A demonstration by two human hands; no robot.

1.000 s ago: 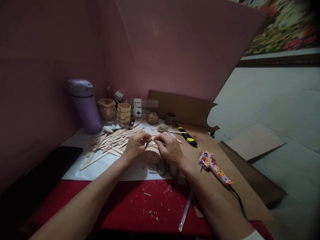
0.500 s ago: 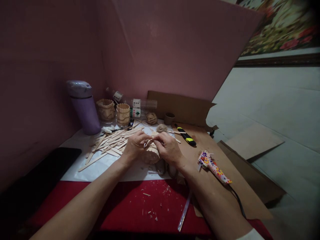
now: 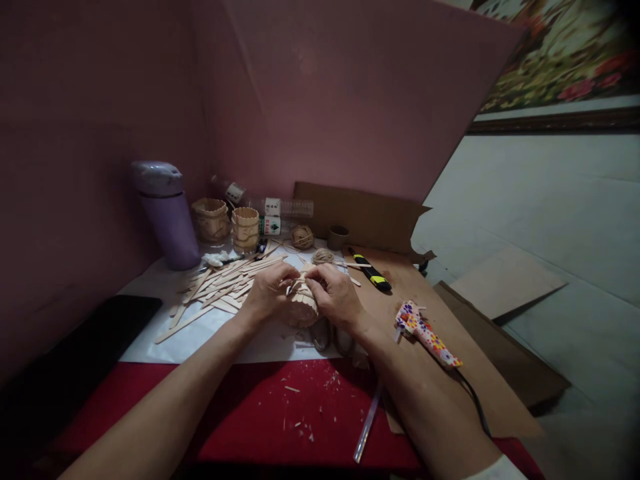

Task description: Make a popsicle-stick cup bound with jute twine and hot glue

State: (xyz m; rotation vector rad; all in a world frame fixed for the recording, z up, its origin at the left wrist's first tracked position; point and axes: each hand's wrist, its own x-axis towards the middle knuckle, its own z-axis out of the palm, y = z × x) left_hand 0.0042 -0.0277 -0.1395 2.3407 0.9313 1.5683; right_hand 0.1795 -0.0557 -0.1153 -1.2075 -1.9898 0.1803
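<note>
A cup of wooden craft sticks (image 3: 302,311) lies tilted between my hands, its scalloped rim toward me. My left hand (image 3: 271,288) is closed at its left side, thumb and fingertips pinching a thin strand of twine (image 3: 301,279) across the cup. From the right, my right hand (image 3: 336,295) pinches the same strand, its other fingers curled in. The fingertips nearly meet, and they partly hide the twine and the cup's upper side. Just beyond them sits a small coil of twine (image 3: 323,256). Scissors (image 3: 323,337) lie partly hidden under my right wrist.
Loose craft sticks (image 3: 220,287) are piled on white paper at left. Two finished stick cups (image 3: 245,230), a purple tumbler (image 3: 170,227) and plastic bottles (image 3: 293,208) stand or lie behind. At right, a utility knife (image 3: 370,270) and flowered glue gun (image 3: 427,333) rest on cardboard (image 3: 450,393).
My fingertips have shifted slightly over the cup, and the strand between them shows more plainly. Both hands keep their pinch, and the cup stays nearly in place.
</note>
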